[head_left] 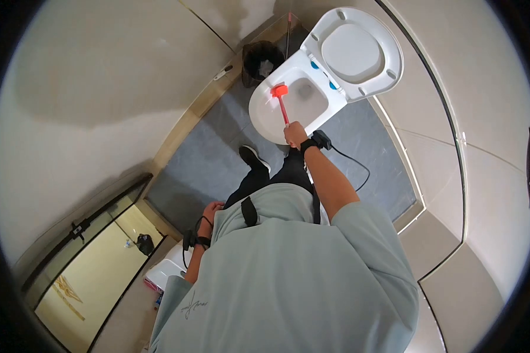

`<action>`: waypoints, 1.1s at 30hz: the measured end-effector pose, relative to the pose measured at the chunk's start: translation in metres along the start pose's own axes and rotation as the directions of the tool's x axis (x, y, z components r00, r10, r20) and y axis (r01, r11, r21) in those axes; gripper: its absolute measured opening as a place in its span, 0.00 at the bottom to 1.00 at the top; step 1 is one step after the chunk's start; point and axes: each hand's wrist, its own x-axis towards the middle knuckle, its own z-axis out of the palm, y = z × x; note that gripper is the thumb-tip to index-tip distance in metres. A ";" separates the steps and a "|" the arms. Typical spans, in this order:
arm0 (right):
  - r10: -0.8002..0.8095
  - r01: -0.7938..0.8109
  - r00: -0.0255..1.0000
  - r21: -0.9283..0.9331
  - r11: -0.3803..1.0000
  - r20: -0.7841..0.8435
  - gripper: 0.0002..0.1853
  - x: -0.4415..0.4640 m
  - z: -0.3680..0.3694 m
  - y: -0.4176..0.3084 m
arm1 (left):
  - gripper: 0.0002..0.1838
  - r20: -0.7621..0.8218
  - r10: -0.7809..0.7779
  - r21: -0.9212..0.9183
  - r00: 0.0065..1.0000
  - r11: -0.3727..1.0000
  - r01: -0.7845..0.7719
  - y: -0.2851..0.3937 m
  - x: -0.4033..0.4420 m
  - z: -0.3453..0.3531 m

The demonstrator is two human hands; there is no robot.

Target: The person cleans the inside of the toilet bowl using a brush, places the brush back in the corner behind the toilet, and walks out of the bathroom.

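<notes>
My right hand (296,135) is closed around the handle of a red toilet brush (284,109). The brush head lies inside the bowl of a white toilet (264,120), against its inner wall on the left side. Both the seat and the lid (353,53) of the toilet are raised. Down by my left thigh, my left hand (212,210) rests with its fingers stretched toward the dark trousers and holds nothing that I can see. Part of that hand is hidden by my shirt. Each wrist wears a black strap with a small device and cable.
A bin with a black liner (258,54) stands beside the toilet, with a long-handled tool (288,35) behind it. At lower left are a mirror (91,276) and a white basin (169,267). Grey floor tiles (365,159) surround the toilet, and walls close in on both sides.
</notes>
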 end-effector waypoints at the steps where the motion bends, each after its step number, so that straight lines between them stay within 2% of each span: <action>1: 0.057 -0.059 0.993 0.018 0.998 0.101 0.07 -0.002 -0.001 -0.003 | 0.10 0.035 -0.006 -0.071 0.999 0.997 0.009 -0.012 0.004 -0.007; 2: 0.110 -0.118 0.974 0.028 0.993 0.200 0.07 -0.006 -0.008 -0.009 | 0.10 0.046 -0.003 -0.063 0.999 0.998 0.006 -0.016 0.006 -0.014; 3: 0.387 -0.476 0.862 0.263 0.839 0.327 0.06 -0.029 -0.041 -0.055 | 0.10 0.055 0.033 -0.009 0.998 0.999 -0.032 -0.019 0.009 -0.019; 4: 0.394 -0.481 0.862 0.267 0.835 0.319 0.06 -0.045 -0.028 -0.058 | 0.10 0.065 0.070 0.042 0.995 0.996 -0.072 -0.021 0.012 -0.024; 5: 0.245 -0.263 0.963 0.197 0.944 0.113 0.10 -0.059 -0.011 -0.059 | 0.10 0.074 0.074 0.045 0.994 0.996 -0.078 -0.025 0.014 -0.029; 6: 0.052 -0.047 0.996 0.076 0.996 -0.077 0.14 -0.072 -0.001 -0.065 | 0.10 0.086 0.066 0.002 0.994 0.998 -0.066 -0.029 0.016 -0.035; 7: 0.060 -0.054 0.995 0.077 0.996 -0.085 0.14 -0.082 0.007 -0.070 | 0.10 0.099 0.057 -0.040 0.993 0.998 -0.053 -0.034 0.018 -0.041; 9: -0.060 0.061 0.998 -0.124 0.990 0.017 0.11 -0.098 0.012 -0.082 | 0.10 0.109 0.072 -0.022 0.991 0.997 -0.070 -0.044 0.026 -0.054; 10: -0.051 0.051 0.999 -0.123 0.991 0.005 0.11 -0.096 0.015 -0.086 | 0.10 0.109 0.083 -0.008 0.991 0.997 -0.082 -0.048 0.032 -0.060; 12: 0.064 -0.063 0.998 -0.126 0.990 0.004 0.08 -0.086 0.021 -0.095 | 0.11 0.145 0.099 0.047 0.984 0.993 -0.107 -0.052 0.045 -0.078; 14: 0.065 -0.069 0.998 -0.174 0.982 -0.026 0.07 -0.066 0.022 -0.098 | 0.11 0.176 0.114 0.102 0.978 0.986 -0.134 -0.053 0.055 -0.095; 15: 0.062 -0.071 0.997 -0.225 0.972 -0.044 0.07 -0.055 0.023 -0.098 | 0.11 0.190 0.076 0.065 0.979 0.994 -0.090 -0.051 0.058 -0.103; 16: 0.205 -0.214 0.969 -0.051 0.976 -0.138 0.06 -0.045 0.024 -0.098 | 0.11 0.207 0.037 0.031 0.978 0.999 -0.045 -0.048 0.060 -0.111; 18: 0.268 -0.287 0.940 -0.064 0.956 -0.210 0.05 -0.036 0.017 -0.102 | 0.11 0.187 0.077 0.099 0.979 0.990 -0.097 -0.036 0.060 -0.122; 19: 0.280 -0.299 0.934 -0.060 0.952 -0.223 0.05 -0.038 0.017 -0.105 | 0.12 0.159 0.115 0.154 0.981 0.978 -0.140 -0.027 0.059 -0.125; 21: 0.309 -0.318 0.945 -0.076 0.945 -0.112 0.05 -0.041 0.013 -0.106 | 0.12 0.162 0.162 0.202 0.973 0.960 -0.194 0.007 0.045 -0.130; 22: 0.196 -0.217 0.957 -0.079 0.973 -0.215 0.05 -0.049 0.020 -0.104 | 0.13 0.149 0.200 0.244 0.969 0.942 -0.232 0.017 0.044 -0.131; 23: 0.206 -0.225 0.954 -0.066 0.972 -0.220 0.04 -0.060 0.021 -0.108 | 0.13 0.158 0.214 0.236 0.964 0.940 -0.247 0.012 0.052 -0.135; 24: 0.214 -0.230 0.951 -0.052 0.972 -0.222 0.04 -0.072 0.019 -0.116 | 0.13 0.151 0.165 0.224 0.975 0.955 -0.196 0.004 0.058 -0.140; 25: 0.193 -0.206 0.970 -0.079 0.975 -0.149 0.04 -0.084 0.014 -0.123 | 0.13 0.146 0.112 0.212 0.983 0.967 -0.142 -0.005 0.064 -0.147; 26: 0.174 -0.181 0.982 -0.103 0.978 -0.074 0.04 -0.096 0.009 -0.130 | 0.13 0.153 0.121 0.209 0.981 0.966 -0.152 -0.005 0.066 -0.152; 28: 0.207 -0.217 0.971 -0.079 0.973 -0.118 0.04 -0.099 0.019 -0.123 | 0.14 0.219 0.177 0.173 0.960 0.961 -0.217 -0.005 0.071 -0.158; 29: 0.240 -0.251 0.966 -0.126 0.960 -0.101 0.06 -0.097 0.024 -0.120 | 0.14 0.222 0.182 0.172 0.958 0.960 -0.222 -0.007 0.074 -0.159; 30: 0.271 -0.282 0.959 -0.171 0.944 -0.082 0.08 -0.093 0.029 -0.118 | 0.14 0.212 0.144 0.105 0.967 0.980 -0.169 -0.010 0.076 -0.161; 31: 0.266 -0.286 0.949 -0.106 0.952 -0.169 0.05 -0.088 0.035 -0.115 | 0.14 0.204 0.103 0.038 0.974 0.993 -0.113 -0.013 0.078 -0.163; 32: 0.265 -0.284 0.950 -0.104 0.953 -0.165 0.05 -0.081 0.038 -0.115 | 0.14 0.200 0.100 0.040 0.975 0.993 -0.110 -0.014 0.077 -0.166; 33: 0.261 -0.286 0.945 -0.113 0.952 -0.197 0.06 -0.072 0.040 -0.114 | 0.14 0.192 0.181 0.105 0.965 0.974 -0.203 -0.014 0.075 -0.169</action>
